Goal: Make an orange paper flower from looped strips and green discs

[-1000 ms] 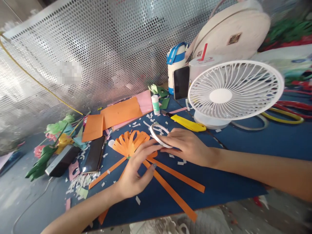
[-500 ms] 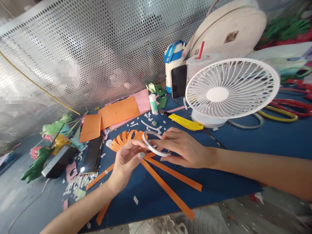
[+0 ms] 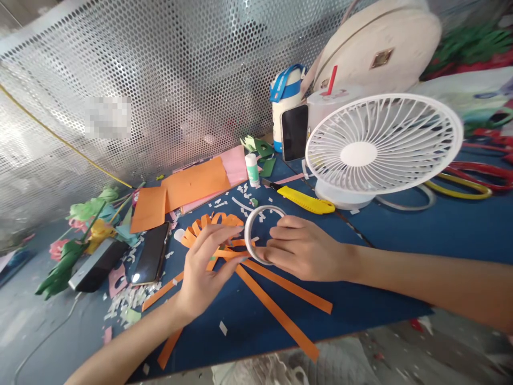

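My right hand (image 3: 308, 247) is closed on a white ring-shaped roll of tape (image 3: 249, 235), held upright above the blue table. Just left of the roll, my left hand (image 3: 206, 267) has its fingers and thumb apart, their tips close to the roll's left edge. An orange paper piece with many looped strips (image 3: 200, 227) lies behind and under my left hand. Long straight orange strips (image 3: 280, 315) fan out from it toward the front edge. Whether my left fingertips touch a strip or the tape's end cannot be made out.
Behind my hands lie a yellow cutter (image 3: 306, 200), a glue stick (image 3: 252, 170) and orange paper sheets (image 3: 196, 184). A white fan (image 3: 358, 154) stands at the back right. At the left are a phone (image 3: 151, 254), paper scraps and paper flowers (image 3: 100, 230).
The tape roll has turned from tilted to upright and moved slightly right with my right hand. My left fingers have come off the roll and spread a little.
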`<state>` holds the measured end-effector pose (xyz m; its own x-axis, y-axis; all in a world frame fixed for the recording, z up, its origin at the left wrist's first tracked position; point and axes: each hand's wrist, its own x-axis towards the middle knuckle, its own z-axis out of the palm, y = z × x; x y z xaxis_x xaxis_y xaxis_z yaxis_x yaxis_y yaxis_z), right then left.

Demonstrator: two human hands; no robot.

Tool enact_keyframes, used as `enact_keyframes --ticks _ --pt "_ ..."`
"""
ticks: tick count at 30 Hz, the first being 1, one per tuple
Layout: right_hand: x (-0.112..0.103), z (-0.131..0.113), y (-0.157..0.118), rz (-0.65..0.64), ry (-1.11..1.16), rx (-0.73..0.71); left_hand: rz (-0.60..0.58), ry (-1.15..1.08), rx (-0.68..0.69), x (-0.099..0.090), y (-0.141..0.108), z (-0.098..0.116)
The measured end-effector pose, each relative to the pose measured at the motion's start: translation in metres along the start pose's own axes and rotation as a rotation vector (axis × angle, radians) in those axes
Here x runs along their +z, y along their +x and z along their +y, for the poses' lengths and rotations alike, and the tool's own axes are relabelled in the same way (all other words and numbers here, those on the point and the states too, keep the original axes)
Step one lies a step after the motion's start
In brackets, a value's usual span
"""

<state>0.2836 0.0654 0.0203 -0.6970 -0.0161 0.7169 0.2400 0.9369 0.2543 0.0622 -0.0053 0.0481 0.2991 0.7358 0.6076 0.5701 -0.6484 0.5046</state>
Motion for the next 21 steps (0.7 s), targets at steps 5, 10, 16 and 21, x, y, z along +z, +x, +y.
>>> enact_keyframes --ticks 5,10,16,21 --pt "-0.003 -0.006 0.001 -0.030 -0.006 -0.035 0.032 0.264 0.213 -0.008 0.006 0.001" --pt "-0.001 -0.006 -0.001 -0.047 0.028 -0.022 0.042 0.544 0.414 -0.011 0.011 0.002" --pt "0.001 -0.004 -0.002 -0.072 0.056 0.024 0.064 0.546 0.444 -0.010 0.013 -0.002" --pt "0.002 -0.004 -0.002 -0.067 0.046 0.031 0.048 0.477 0.427 -0.011 0.012 -0.005"
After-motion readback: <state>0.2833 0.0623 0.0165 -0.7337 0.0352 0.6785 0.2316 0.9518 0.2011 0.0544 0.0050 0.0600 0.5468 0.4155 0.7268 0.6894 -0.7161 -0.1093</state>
